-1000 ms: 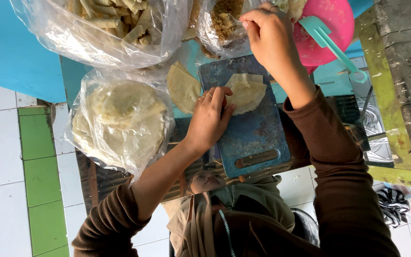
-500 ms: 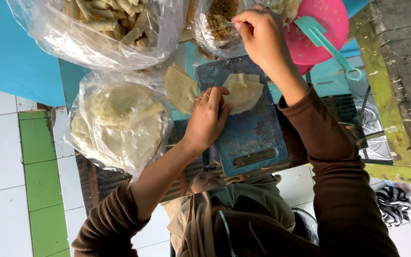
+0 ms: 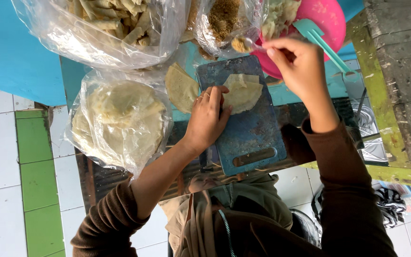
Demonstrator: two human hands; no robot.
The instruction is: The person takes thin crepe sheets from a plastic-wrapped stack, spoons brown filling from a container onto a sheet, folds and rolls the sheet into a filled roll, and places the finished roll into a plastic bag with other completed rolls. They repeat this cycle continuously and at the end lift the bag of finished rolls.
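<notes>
On the blue cutting board (image 3: 250, 135) lies a thin, pale round wrapper (image 3: 243, 93), its upper edge partly folded over. The left hand (image 3: 206, 119) rests on the board with its fingers spread flat, the fingertips pressing the wrapper's left edge; a ring shows on one finger. Above the wrapper, the right hand (image 3: 300, 64) is closed around the handle of a spoon (image 3: 243, 44), pinching it between thumb and fingers, and the spoon's bowl carries a small heap of brown crumbly filling just beyond the board's top edge. A second wrapper (image 3: 181, 88) lies just beside the board on its left, partly under it. Right behind the spoon sits an open plastic bag of the same brown filling (image 3: 222, 19), and next to that a pink bowl (image 3: 331, 19) with pale pieces in it and a teal plastic spatula (image 3: 327, 45) leaning across its rim. To the left, a clear bag holds a stack of wrappers (image 3: 120, 123), and another large bag of rolled pieces (image 3: 115, 24) lies further back. Both sleeves are brown.
</notes>
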